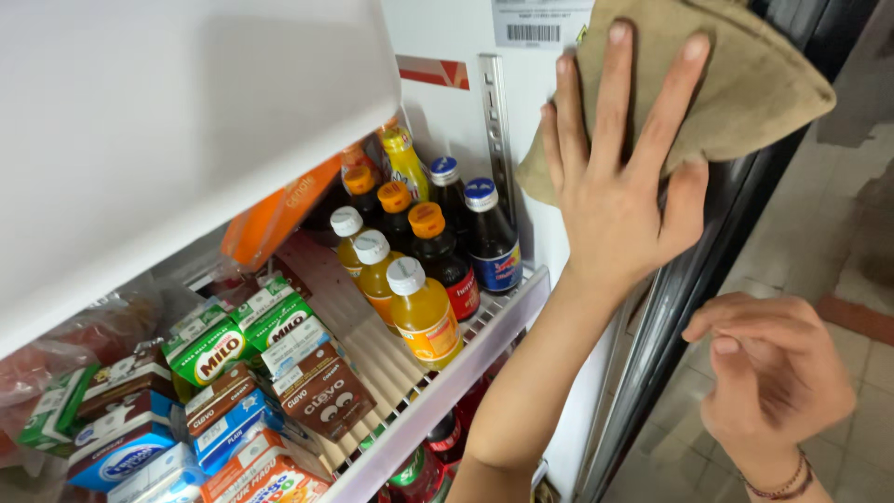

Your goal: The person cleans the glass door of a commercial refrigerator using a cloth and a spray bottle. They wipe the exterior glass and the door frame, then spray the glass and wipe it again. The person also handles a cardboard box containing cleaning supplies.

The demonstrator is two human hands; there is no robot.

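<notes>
An open white fridge (447, 112) stands over a pale tiled floor (838, 242); its wire shelf (484, 326) holds bottles (424, 312) and drink cartons (279, 363).

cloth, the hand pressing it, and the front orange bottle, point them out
cloth (745, 84), head view, bare upper right part
left hand (619, 186), head view, back of the hand
front orange bottle (424, 317), head view, its body

I see my left hand (619, 186) pressed flat on a cloth (745, 84) against the fridge's inner side wall (447, 102), above the wire shelf (484, 326). On that shelf, bottles (424, 270) stand at the right end, cartons (270, 373) lie to their left. My right hand (773, 373) hangs lower right, outside the fridge, over the tiled floor (857, 261).
</notes>
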